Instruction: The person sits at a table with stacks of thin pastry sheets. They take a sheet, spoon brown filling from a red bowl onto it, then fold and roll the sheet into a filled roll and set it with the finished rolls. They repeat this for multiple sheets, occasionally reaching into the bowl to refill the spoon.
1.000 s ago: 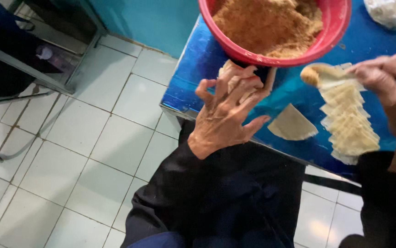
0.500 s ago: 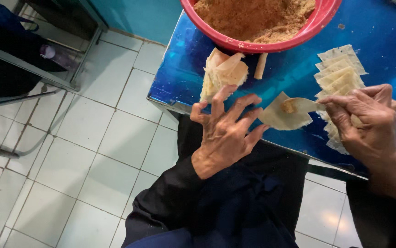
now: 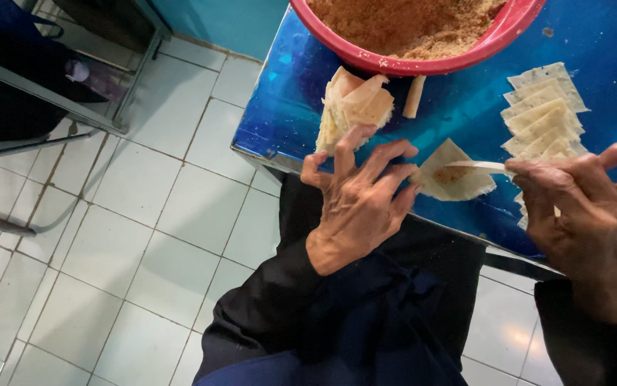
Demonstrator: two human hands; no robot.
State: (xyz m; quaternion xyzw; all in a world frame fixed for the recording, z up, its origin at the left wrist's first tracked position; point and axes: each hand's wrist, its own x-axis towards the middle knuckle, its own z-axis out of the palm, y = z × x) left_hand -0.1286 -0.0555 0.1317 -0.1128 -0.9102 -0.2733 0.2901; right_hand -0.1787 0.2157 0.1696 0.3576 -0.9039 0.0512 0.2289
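While the left hand (image 3: pixel 362 196) rested spread-fingered at the near edge of the blue table (image 3: pixel 287 107), its fingertips touching the square wrapper (image 3: pixel 458 179), the right hand (image 3: pixel 584 207) pinched a thin pale spatula (image 3: pixel 481 166) over it. A dab of brown filling (image 3: pixel 453 174) lay on the wrapper, as half a second before, while the right hand had drawn back toward the wrapper stack (image 3: pixel 544 107). Folded pieces (image 3: pixel 355 107) sat below the red bowl (image 3: pixel 423 66).
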